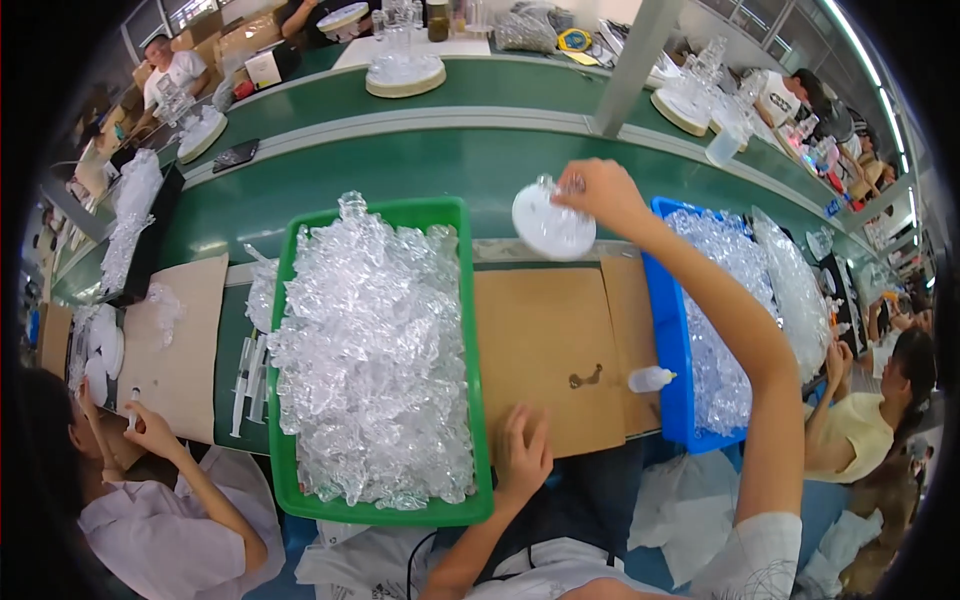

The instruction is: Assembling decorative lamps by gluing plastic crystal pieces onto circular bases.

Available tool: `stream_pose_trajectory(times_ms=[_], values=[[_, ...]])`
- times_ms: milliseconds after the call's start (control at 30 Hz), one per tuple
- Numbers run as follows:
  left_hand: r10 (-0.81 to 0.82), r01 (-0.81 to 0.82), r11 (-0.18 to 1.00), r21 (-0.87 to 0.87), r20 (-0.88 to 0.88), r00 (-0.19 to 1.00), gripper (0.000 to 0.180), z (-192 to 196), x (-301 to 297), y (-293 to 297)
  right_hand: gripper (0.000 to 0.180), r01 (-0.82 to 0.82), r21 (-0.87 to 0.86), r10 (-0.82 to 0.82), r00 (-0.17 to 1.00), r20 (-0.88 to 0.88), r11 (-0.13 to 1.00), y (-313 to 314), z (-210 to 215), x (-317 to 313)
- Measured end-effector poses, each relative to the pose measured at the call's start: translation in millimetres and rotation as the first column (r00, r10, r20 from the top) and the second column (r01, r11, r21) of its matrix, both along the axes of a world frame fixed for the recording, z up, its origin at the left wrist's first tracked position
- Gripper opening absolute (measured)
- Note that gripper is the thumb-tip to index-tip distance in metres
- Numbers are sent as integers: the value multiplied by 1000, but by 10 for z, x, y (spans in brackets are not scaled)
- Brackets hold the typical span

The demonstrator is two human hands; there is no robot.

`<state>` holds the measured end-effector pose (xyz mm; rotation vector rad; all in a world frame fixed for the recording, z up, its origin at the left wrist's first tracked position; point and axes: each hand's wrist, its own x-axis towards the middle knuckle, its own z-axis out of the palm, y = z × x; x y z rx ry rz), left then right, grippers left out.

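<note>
I am holding a round white disc (552,222) up with my right hand (600,193), far out over the green belt (400,170). My fingers are pinching its top edge, beside a small clear piece. Its flat face is turning toward me. My left hand (523,450) is lying on the brown cardboard (545,340), fingers a little apart, holding nothing. A green tray (455,300) of clear plastic bits is sitting on the left, a blue bin (672,340) on the right. A small white bottle (648,379) is lying near the bin.
</note>
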<state>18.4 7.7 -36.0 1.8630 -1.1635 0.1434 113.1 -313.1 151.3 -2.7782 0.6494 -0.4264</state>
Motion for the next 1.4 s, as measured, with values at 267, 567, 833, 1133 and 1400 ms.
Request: stream_pose_trajectory(times_ms=[267, 567, 833, 1133, 1400], values=[[58, -61, 996, 58, 57, 997, 41, 34, -47, -22, 41, 107, -50, -108, 994, -1, 993, -1591, -613, 662], [62, -68, 996, 64, 95, 994, 35, 88, 44, 5, 49, -214, 409, 290, 948, -134, 887, -327, 319, -783], [-42, 49, 997, 59, -114, 993, 31, 335, -9, -213, 46, -269, 63, 273, 893, -357, 961, 722, 29, -2436], [-356, 333, 934, -129, -261, 897, 55, 710, -85, -647, 25, -254, 116, 275, 932, -238, 960, 677, -199, -2458], [-521, 498, 849, -176, -430, 737, 54, 1177, -79, -774, 25, -207, 555, 101, 971, 215, 806, 847, 103, -2355]])
